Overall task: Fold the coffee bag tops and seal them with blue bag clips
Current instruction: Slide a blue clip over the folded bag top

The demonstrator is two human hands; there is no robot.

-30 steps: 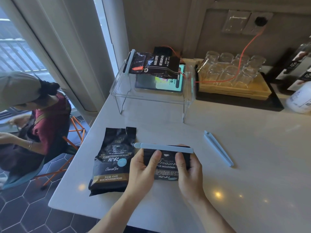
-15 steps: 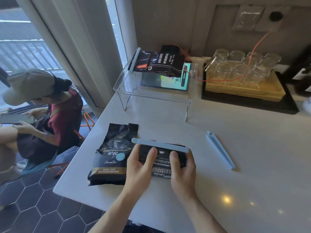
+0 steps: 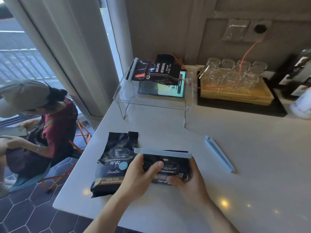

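A black coffee bag (image 3: 170, 169) lies on the white counter with its top folded and a blue bag clip (image 3: 163, 153) across the fold. My left hand (image 3: 139, 175) grips the bag's left side with the thumb on its front. My right hand (image 3: 190, 184) holds its right side and lower edge. A second black coffee bag (image 3: 114, 162) lies flat to the left, its top unfolded. A spare blue clip (image 3: 218, 153) lies loose on the counter to the right. A third clipped bag (image 3: 154, 71) rests on the clear stand.
A clear acrylic stand (image 3: 151, 101) sits at the back over a lit tablet (image 3: 168, 89). A wooden tray (image 3: 235, 96) of upturned glasses stands back right, with an orange cable (image 3: 247, 54) to the wall socket. A seated person (image 3: 33, 115) is at the left, past the counter's edge.
The view has shifted slightly. My hands have slid lower on the clipped bag, and the bag has tipped a little towards me. The other bag and spare clip have not moved.
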